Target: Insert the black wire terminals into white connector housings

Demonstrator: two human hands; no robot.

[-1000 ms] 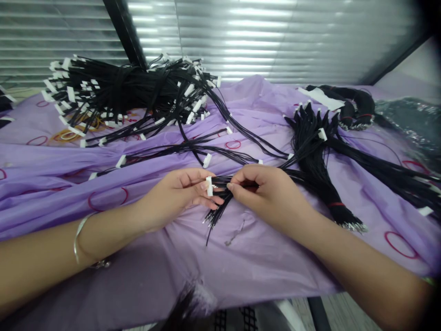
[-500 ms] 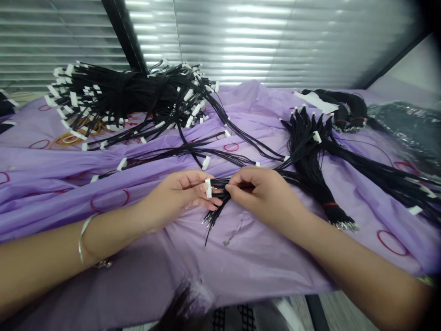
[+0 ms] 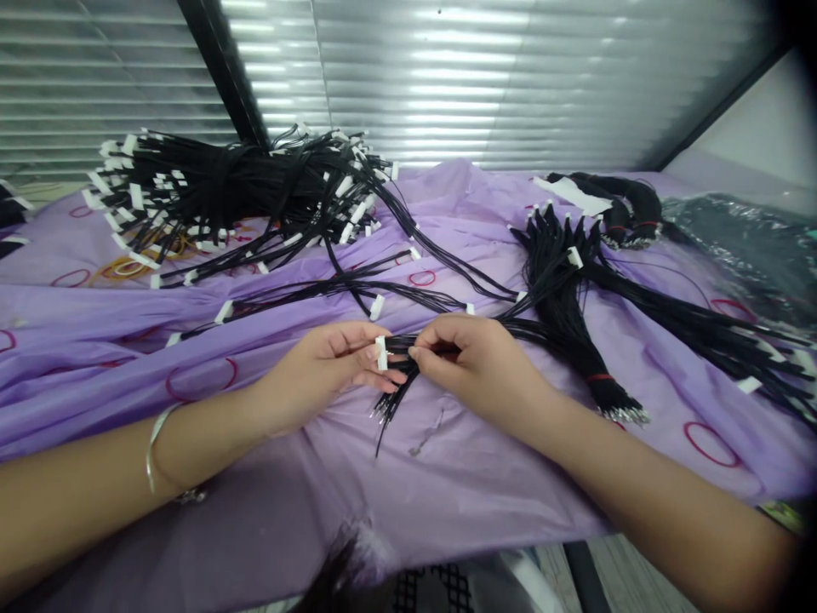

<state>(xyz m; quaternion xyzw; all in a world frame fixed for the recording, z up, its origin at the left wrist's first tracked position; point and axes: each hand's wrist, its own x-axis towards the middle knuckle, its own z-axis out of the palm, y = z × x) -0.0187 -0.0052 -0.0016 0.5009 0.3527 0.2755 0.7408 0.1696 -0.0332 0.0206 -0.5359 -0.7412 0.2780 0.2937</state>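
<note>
Purple cloth (image 3: 498, 502), wire pile (image 3: 217, 179) 11 o'clock. Left hand (image 3: 327, 364) pinching plug (image 3: 381, 352), right hand (image 3: 476, 362) pinching wires (image 3: 401, 341); tugging might tangle 'em.

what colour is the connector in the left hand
White; the connector shows best in the head view, at the left hand's fingertips.

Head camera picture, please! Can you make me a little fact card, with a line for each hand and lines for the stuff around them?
Left hand: pinching a white connector
Right hand: pinching black wires beside it
Left wrist: silver bracelet
Back left: big cable pile
Right side: black bundle with a red band
Underneath: wrinkled purple cloth
Behind: blinds
</note>
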